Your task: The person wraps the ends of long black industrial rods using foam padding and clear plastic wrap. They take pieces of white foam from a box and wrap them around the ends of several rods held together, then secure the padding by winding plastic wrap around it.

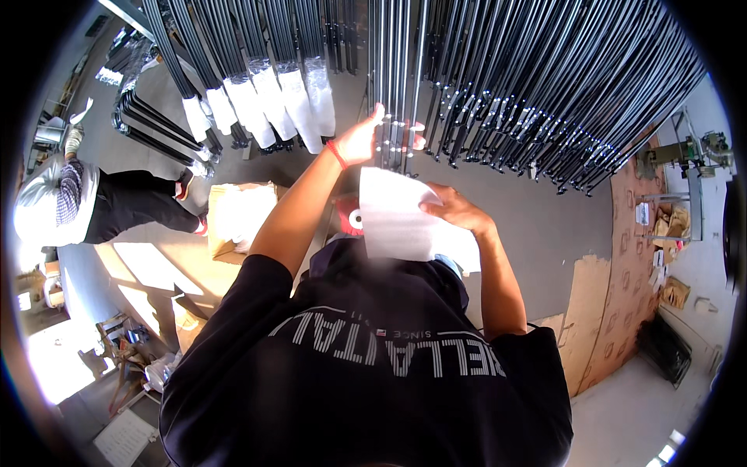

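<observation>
A group of shiny black metal rods (397,86) hangs in front of me. My left hand (364,140), with a red string at the wrist, is wrapped round their lower part; its fingertips show on the right side of the rods. My right hand (457,210) pinches the right part of a white foam sheet (397,218). The sheet's upper edge lies just under the rods' lower ends, close to my body. Whether it touches the rods I cannot tell.
Several rod bundles with white-wrapped ends (292,101) hang at the left. Many bare black rods (529,101) hang at the right. An open cardboard box (233,253) with white material stands left of me. Another person (117,202) is at the far left. Cardboard sheets (583,303) lie right.
</observation>
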{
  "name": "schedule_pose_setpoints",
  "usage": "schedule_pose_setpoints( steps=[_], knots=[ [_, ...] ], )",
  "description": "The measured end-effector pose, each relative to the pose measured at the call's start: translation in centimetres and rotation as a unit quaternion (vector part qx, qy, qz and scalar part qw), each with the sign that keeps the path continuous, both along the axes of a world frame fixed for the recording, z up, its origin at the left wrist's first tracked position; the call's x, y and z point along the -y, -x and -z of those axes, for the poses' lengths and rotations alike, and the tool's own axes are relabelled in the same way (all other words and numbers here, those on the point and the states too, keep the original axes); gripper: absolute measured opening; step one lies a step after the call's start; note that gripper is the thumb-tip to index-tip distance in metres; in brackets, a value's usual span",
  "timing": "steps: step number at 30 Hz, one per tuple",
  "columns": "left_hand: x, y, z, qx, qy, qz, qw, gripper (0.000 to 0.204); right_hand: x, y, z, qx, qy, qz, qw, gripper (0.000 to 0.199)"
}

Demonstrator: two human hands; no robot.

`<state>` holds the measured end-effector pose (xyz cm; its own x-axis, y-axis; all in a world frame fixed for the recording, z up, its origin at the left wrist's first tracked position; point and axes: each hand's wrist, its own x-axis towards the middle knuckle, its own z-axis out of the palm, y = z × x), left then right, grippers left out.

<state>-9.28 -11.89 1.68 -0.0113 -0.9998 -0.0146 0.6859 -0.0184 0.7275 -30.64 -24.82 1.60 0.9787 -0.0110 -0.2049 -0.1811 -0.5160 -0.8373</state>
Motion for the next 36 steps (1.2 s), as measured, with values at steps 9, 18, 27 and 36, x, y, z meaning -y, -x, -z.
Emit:
schedule_pose_setpoints(
  steps=[9, 18, 27, 36],
  knots=[
    [0.1, -0.8, 0.4, 0.071, 0.025, 0.052, 0.996, 0.089, -1.2, -3.0, 1.6, -0.090, -0.010, 0.011, 0.996, 0.043],
    [0.3, -2.3, 0.5, 0.049, 0.031, 0.132, 0.990, 0.068, -0.9, -5.7, -0.2, -0.032, -0.028, 0.107, 0.993, 0.027],
    [-0.8, -2.3, 0.4, 0.000, -0.013, 0.095, 0.995, 0.076, -3.8, -5.8, 3.2, 0.137, 0.096, 0.180, 0.969, 0.016],
    [-3.3, -1.6, 0.8, 0.180, -0.025, 0.141, 0.973, 0.076, -5.0, -5.7, 5.1, 0.226, 0.156, 0.191, 0.943, 0.020]
  ],
)
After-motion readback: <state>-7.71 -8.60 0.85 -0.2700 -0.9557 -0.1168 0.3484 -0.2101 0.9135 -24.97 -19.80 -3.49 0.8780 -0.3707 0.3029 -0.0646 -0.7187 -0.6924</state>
